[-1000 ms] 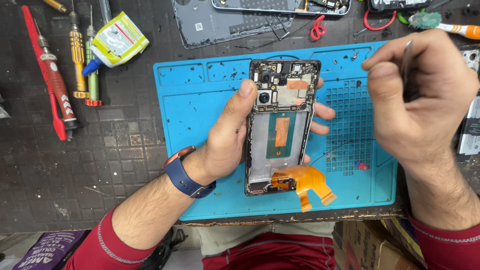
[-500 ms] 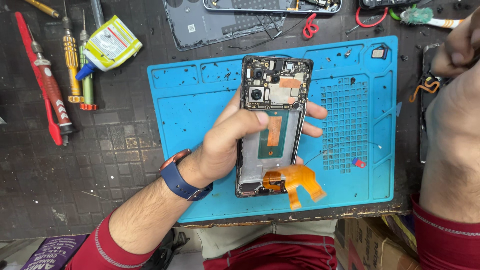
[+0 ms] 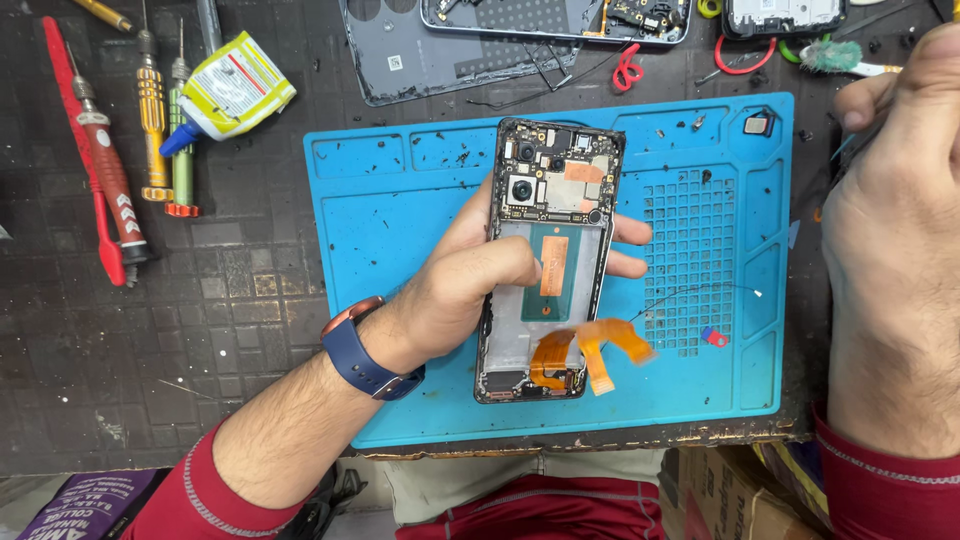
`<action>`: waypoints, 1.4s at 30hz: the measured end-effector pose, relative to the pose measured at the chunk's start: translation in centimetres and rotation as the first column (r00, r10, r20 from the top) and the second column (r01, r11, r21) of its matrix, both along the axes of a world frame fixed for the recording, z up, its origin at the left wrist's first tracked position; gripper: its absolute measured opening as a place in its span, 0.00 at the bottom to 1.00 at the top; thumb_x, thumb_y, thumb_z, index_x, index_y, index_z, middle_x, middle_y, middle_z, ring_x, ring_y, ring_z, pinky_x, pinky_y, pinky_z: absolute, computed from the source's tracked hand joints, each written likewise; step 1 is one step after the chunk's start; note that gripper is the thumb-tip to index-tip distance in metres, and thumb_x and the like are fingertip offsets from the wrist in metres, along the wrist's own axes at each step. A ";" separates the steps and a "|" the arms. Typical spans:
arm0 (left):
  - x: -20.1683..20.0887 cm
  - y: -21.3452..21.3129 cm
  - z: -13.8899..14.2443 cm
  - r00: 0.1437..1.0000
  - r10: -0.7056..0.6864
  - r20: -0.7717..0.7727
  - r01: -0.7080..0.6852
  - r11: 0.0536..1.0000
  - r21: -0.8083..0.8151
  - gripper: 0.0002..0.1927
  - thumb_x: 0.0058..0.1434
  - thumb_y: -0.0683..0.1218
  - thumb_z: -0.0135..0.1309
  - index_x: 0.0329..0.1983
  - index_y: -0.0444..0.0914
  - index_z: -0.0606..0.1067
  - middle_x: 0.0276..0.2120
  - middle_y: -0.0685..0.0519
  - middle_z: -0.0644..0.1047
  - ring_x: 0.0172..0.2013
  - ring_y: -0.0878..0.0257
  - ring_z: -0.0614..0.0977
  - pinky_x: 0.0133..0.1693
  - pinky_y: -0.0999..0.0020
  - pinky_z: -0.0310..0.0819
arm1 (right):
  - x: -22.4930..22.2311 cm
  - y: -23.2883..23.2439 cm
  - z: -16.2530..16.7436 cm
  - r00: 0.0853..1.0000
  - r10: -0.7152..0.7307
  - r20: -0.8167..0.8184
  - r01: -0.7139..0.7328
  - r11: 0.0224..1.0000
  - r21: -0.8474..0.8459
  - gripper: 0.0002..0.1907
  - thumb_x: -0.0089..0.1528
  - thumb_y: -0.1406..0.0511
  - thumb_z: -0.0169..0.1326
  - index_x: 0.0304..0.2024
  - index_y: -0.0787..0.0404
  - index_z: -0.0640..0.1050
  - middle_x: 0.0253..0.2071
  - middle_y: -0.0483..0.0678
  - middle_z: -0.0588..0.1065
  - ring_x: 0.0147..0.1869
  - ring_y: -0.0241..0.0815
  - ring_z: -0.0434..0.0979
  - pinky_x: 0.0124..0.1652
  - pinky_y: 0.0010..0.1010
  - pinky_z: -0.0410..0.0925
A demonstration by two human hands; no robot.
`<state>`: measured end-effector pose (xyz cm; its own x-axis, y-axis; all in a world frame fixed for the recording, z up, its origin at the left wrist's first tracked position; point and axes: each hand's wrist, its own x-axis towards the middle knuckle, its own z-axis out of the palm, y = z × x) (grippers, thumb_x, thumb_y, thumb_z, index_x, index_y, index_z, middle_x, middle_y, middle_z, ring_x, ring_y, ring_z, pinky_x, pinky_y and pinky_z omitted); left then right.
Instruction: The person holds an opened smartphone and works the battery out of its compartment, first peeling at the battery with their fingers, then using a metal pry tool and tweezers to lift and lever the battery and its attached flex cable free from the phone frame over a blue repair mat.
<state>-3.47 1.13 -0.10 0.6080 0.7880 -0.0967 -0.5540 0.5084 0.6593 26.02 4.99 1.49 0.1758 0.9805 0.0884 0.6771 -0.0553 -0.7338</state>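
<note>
Right hand point(image 3: 890, 260) drifting right off the blue mat point(image 3: 400, 300), grip unclear | left hand point(image 3: 470, 290) I'm clamping around opened phone point(image 3: 550, 260).

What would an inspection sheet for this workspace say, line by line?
Surface: blue repair mat on a dark gridded bench top, both speckled with debris.
Job's things: opened phone, back off, orange flex ribbons loose at its lower end.
Clutter: screwdrivers, glue bottle, grey back cover, red ring.
Hands: left hand grips the phone; right hand raised at the right edge, anything in it unclear.
Cables: thin black wire across the mat.
Surroundings: cardboard box below the bench.
</note>
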 end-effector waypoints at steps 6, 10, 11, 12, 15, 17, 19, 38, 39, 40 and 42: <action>0.0 0.0 0.1 1.000 -0.003 -0.012 0.003 1.000 -0.026 0.36 0.59 0.37 0.37 0.74 0.32 0.56 0.61 0.30 0.73 0.60 0.41 0.79 0.62 0.46 0.76 | 1.9 0.2 -2.0 0.992 0.106 -0.067 -0.102 0.993 0.057 0.25 0.83 0.53 0.29 0.42 0.64 0.67 0.34 0.44 0.68 0.31 0.33 0.70 0.29 0.23 0.64; 0.1 0.2 0.2 1.000 -0.006 -0.005 0.006 1.000 -0.020 0.35 0.59 0.37 0.37 0.73 0.32 0.57 0.61 0.30 0.73 0.60 0.41 0.79 0.61 0.46 0.76 | 2.6 0.6 -3.0 0.961 0.217 -0.173 -0.188 0.967 0.172 0.21 0.84 0.58 0.30 0.48 0.69 0.65 0.37 0.47 0.62 0.33 0.36 0.65 0.35 0.23 0.60; 0.1 0.1 0.2 1.000 -0.005 -0.010 0.005 1.000 -0.030 0.35 0.59 0.37 0.37 0.73 0.32 0.57 0.61 0.30 0.73 0.59 0.42 0.79 0.61 0.46 0.76 | 2.6 0.5 -2.9 0.964 0.203 -0.170 -0.175 0.971 0.162 0.21 0.85 0.58 0.29 0.48 0.69 0.65 0.37 0.47 0.62 0.32 0.36 0.64 0.35 0.23 0.59; 0.1 0.1 0.2 1.000 -0.006 -0.005 0.006 1.000 -0.030 0.34 0.60 0.37 0.37 0.73 0.32 0.57 0.61 0.30 0.73 0.59 0.41 0.79 0.61 0.46 0.76 | 2.5 0.4 -2.8 0.967 0.189 -0.169 -0.163 0.975 0.153 0.21 0.85 0.59 0.29 0.49 0.70 0.64 0.37 0.47 0.61 0.32 0.36 0.63 0.35 0.23 0.57; 0.1 0.1 0.1 1.000 -0.013 0.003 0.013 0.999 -0.035 0.33 0.61 0.37 0.38 0.73 0.32 0.57 0.61 0.30 0.73 0.60 0.41 0.79 0.61 0.46 0.76 | 2.1 0.2 -2.0 0.986 0.154 -0.065 -0.146 0.983 0.115 0.21 0.86 0.62 0.28 0.46 0.68 0.66 0.36 0.46 0.64 0.32 0.35 0.63 0.37 0.23 0.58; 0.1 0.1 0.1 1.000 -0.018 0.000 0.018 0.998 -0.054 0.33 0.60 0.37 0.38 0.72 0.33 0.57 0.61 0.30 0.73 0.59 0.41 0.79 0.60 0.46 0.76 | 1.6 0.2 -1.4 0.987 0.154 0.040 -0.157 0.984 0.082 0.20 0.85 0.63 0.29 0.44 0.66 0.68 0.36 0.45 0.70 0.34 0.34 0.66 0.39 0.23 0.62; 0.2 0.1 0.2 1.000 -0.015 -0.007 0.015 0.999 -0.033 0.34 0.61 0.37 0.38 0.73 0.32 0.57 0.61 0.30 0.73 0.60 0.41 0.79 0.61 0.46 0.76 | 1.2 0.2 -1.2 0.986 0.165 -0.039 -0.161 0.984 0.080 0.16 0.83 0.65 0.29 0.50 0.66 0.68 0.39 0.46 0.73 0.37 0.32 0.68 0.41 0.23 0.64; 0.2 0.0 0.1 0.999 -0.040 -0.004 0.040 0.999 -0.028 0.33 0.62 0.37 0.37 0.74 0.31 0.58 0.62 0.30 0.73 0.60 0.41 0.79 0.62 0.50 0.76 | -0.5 -0.6 -0.2 0.880 0.256 -0.401 -0.220 0.966 0.134 0.13 0.86 0.62 0.35 0.57 0.64 0.67 0.47 0.48 0.73 0.43 0.34 0.70 0.44 0.25 0.66; 0.2 0.1 0.1 0.999 -0.043 -0.010 0.042 0.999 -0.026 0.33 0.62 0.37 0.37 0.73 0.31 0.57 0.62 0.30 0.73 0.60 0.41 0.79 0.61 0.50 0.76 | -0.4 -0.6 -0.1 0.868 0.264 -0.422 -0.226 0.964 0.138 0.12 0.86 0.62 0.35 0.57 0.64 0.67 0.47 0.48 0.73 0.43 0.35 0.71 0.44 0.25 0.67; 0.2 0.1 0.1 0.999 -0.045 -0.012 0.045 0.999 -0.027 0.33 0.62 0.37 0.37 0.73 0.31 0.57 0.62 0.31 0.73 0.60 0.41 0.79 0.60 0.50 0.77 | -0.4 -0.6 -0.1 0.856 0.272 -0.440 -0.234 0.962 0.140 0.12 0.86 0.62 0.36 0.58 0.64 0.67 0.47 0.48 0.73 0.44 0.36 0.71 0.45 0.26 0.67; 0.2 0.1 0.2 0.999 -0.051 -0.004 0.051 0.998 -0.034 0.33 0.61 0.36 0.37 0.74 0.31 0.57 0.62 0.31 0.73 0.60 0.41 0.79 0.60 0.50 0.77 | -0.3 -0.6 -0.1 0.831 0.290 -0.475 -0.252 0.957 0.144 0.11 0.86 0.62 0.37 0.58 0.64 0.66 0.47 0.48 0.72 0.45 0.37 0.73 0.46 0.27 0.69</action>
<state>-3.27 1.21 0.05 0.6470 0.7521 -0.1257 -0.5234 0.5579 0.6441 25.74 4.36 1.42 -0.0574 0.9893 0.1341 0.2128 0.1434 -0.9665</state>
